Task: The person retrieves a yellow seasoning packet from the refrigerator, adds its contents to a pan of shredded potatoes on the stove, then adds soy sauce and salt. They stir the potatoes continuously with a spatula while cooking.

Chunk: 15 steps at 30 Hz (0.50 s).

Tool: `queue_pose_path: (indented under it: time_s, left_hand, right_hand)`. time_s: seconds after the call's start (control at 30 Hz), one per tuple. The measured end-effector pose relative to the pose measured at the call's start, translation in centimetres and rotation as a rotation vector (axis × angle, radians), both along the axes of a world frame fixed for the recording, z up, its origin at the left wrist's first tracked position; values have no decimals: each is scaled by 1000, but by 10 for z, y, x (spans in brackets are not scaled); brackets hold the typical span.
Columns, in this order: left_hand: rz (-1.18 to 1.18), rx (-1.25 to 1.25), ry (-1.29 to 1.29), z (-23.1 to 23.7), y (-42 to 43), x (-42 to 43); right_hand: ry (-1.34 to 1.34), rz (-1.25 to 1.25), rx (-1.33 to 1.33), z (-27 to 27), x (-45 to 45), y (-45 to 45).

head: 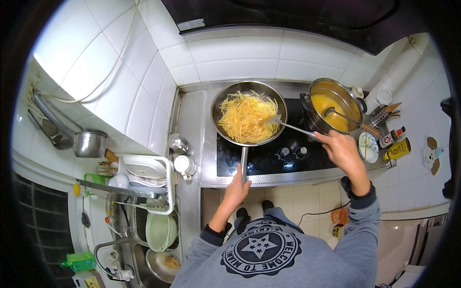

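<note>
A frying pan (pixel 215 124) full of pale yellow potato shreds (pixel 245 117) sits over the left side of the black gas stove (pixel 259 158). My left hand (pixel 236 190) grips the pan's metal handle (pixel 245 158) near its end. In my right hand (pixel 340 151) is a long-handled metal spatula (pixel 297 129). The spatula's blade reaches into the shreds at the pan's right side, and its tip is partly hidden among them. To the right of the pan stands a two-handled steel pot (pixel 354 104) holding yellow liquid (pixel 326 100) and a ladle (pixel 345 117).
Right of the pot are a patterned plate (pixel 368 147) with chopsticks, sauce bottles (pixel 398 148) and a utensil holder (pixel 380 116). Leftward stand a metal canister (pixel 179 143), a white jug (pixel 184 167), a dish rack (pixel 171 190) and a sink with a green colander (pixel 161 232). A range hood (pixel 288 18) overhangs the stove.
</note>
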State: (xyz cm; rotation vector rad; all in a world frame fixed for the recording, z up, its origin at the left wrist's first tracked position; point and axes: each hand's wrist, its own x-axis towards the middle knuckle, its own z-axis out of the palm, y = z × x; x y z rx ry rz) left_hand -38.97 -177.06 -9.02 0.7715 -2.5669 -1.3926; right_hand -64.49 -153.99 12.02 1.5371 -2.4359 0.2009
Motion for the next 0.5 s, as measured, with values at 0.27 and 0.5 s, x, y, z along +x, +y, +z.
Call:
queue_pose_path:
  time_s: [0.27, 0.5]
  left_hand:
    - [-3, -17, -16, -4, 0, 1]
    - [-8, -36, 40, -7, -1, 1]
  right_hand:
    - [-61, -138, 178, -31, 29, -32]
    - [-106, -177, -128, -84, -10, -53]
